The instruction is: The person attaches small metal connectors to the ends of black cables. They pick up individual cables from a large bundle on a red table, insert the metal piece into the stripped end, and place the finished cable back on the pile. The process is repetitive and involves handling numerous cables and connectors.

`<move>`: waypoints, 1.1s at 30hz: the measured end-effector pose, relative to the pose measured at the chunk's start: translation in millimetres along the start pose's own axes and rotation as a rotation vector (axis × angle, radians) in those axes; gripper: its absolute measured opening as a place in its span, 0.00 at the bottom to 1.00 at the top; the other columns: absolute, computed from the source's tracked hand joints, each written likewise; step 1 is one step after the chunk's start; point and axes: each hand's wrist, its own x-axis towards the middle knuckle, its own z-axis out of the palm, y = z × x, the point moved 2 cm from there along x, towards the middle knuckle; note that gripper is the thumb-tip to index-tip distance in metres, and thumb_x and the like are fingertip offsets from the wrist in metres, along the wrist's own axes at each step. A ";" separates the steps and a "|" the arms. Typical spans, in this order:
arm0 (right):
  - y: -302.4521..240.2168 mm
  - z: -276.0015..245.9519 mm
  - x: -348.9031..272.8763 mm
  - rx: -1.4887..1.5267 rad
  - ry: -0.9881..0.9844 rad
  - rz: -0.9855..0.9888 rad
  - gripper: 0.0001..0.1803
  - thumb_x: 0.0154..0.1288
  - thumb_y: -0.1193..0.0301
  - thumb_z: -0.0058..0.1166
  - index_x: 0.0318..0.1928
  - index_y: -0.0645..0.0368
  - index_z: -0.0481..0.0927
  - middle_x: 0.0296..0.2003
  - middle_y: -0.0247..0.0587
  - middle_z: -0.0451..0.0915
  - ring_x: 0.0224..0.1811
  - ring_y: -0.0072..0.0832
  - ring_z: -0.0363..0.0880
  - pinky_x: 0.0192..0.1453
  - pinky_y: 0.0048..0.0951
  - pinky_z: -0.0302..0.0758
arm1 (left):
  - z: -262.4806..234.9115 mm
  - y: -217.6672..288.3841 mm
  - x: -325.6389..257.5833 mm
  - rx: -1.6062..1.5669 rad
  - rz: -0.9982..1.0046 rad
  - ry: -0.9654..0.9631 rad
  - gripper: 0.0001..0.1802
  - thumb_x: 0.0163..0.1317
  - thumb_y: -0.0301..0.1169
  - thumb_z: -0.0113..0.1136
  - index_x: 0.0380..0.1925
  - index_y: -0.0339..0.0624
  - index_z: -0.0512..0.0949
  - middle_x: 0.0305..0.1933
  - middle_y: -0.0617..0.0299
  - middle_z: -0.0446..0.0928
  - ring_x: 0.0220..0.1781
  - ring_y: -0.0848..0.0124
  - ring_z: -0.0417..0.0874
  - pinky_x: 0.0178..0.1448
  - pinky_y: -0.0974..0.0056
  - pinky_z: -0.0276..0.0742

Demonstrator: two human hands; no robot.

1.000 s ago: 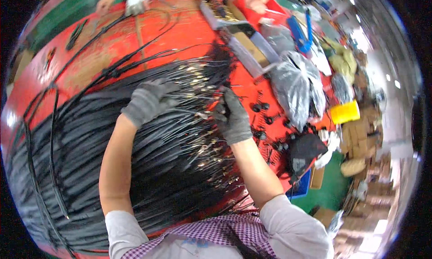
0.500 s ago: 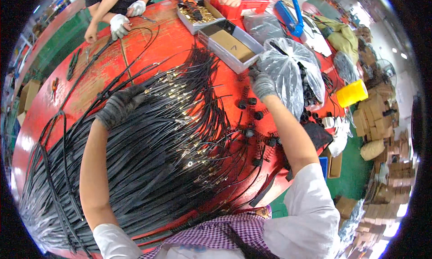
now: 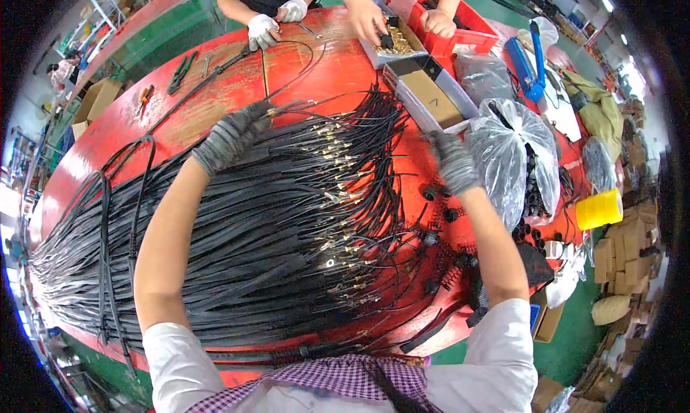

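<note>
This is a factory workroom. A big red surface (image 3: 215,118) is covered with lots of black cables (image 3: 251,248). Other workers' gloved hands (image 3: 262,31), bins of parts (image 3: 424,93), tools (image 3: 180,72) and cardboard boxes (image 3: 622,255) sit around it.

Single head-worn fisheye view, looking steeply down and forward over the wearer's chest onto a red table (image 3: 302,75). Close range: both forearms enter from the lower edge, left hand (image 3: 231,134) and right hand (image 3: 454,161) sit mid-frame, near the lens. A mass of black cables (image 3: 273,233) fills the centre and left. The view faces across the table toward another person's gloved hands (image 3: 277,21) at the top edge. Strong barrel bend; the table edge curves, and the black rim cuts the corners. Right margin shows green floor (image 3: 568,334) well below; detail there is probably too warped to judge. No second view, so no overlap.
</note>
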 end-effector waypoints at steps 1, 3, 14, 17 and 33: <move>-31.2 -8.7 -4.7 -0.032 0.170 -0.180 0.19 0.59 0.63 0.46 0.49 0.58 0.70 0.44 0.49 0.73 0.47 0.45 0.70 0.53 0.37 0.67 | -5.5 -2.5 -4.0 0.029 0.039 -0.020 0.15 0.62 0.28 0.47 0.49 0.40 0.70 0.45 0.52 0.74 0.46 0.59 0.75 0.49 0.63 0.71; -71.1 -13.0 -4.9 0.222 0.052 0.004 0.18 0.60 0.64 0.47 0.50 0.59 0.70 0.44 0.51 0.73 0.47 0.44 0.70 0.52 0.39 0.68 | -19.5 0.1 -9.2 -0.136 -0.099 -0.025 0.15 0.62 0.28 0.46 0.49 0.40 0.69 0.44 0.51 0.73 0.45 0.56 0.75 0.48 0.63 0.72; -177.2 8.3 9.8 0.535 0.198 0.071 0.16 0.58 0.69 0.49 0.47 0.62 0.71 0.41 0.52 0.74 0.45 0.47 0.72 0.50 0.39 0.69 | -92.1 -14.3 -58.0 0.124 0.325 0.447 0.17 0.62 0.31 0.51 0.50 0.38 0.70 0.40 0.68 0.74 0.39 0.78 0.73 0.44 0.70 0.70; -192.1 5.4 18.2 0.553 0.188 0.064 0.16 0.58 0.70 0.49 0.47 0.63 0.70 0.41 0.54 0.74 0.45 0.48 0.72 0.50 0.39 0.69 | -92.5 -4.9 -66.1 -0.708 -0.215 0.482 0.15 0.63 0.33 0.51 0.47 0.39 0.71 0.33 0.69 0.73 0.35 0.79 0.72 0.42 0.71 0.70; -224.0 14.3 37.0 0.782 0.265 0.127 0.18 0.60 0.68 0.49 0.49 0.64 0.69 0.43 0.55 0.74 0.46 0.46 0.73 0.50 0.36 0.68 | -104.9 -18.0 -81.4 -0.514 0.035 0.509 0.13 0.64 0.35 0.49 0.45 0.40 0.71 0.28 0.70 0.70 0.32 0.80 0.70 0.40 0.71 0.70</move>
